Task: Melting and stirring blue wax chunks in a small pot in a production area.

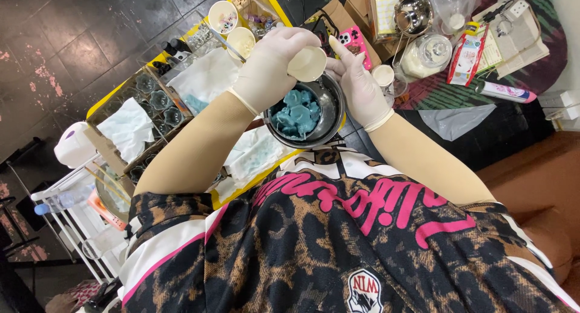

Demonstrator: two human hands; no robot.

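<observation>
Both my hands wear pale gloves. My left hand grips a small cream paper cup from above and tips it over a round metal bowl. The bowl holds blue-green wax chunks and sits just in front of my chest, between my forearms. My right hand is at the cup's right side, fingertips against its rim. Whether it grips the cup is hidden.
A yellow-edged table carries a box of small glass moulds, white tissues and two paper cups. A pink phone, steel bowl, glass jar, red packet and white tube lie further right. A white wire rack stands on the left.
</observation>
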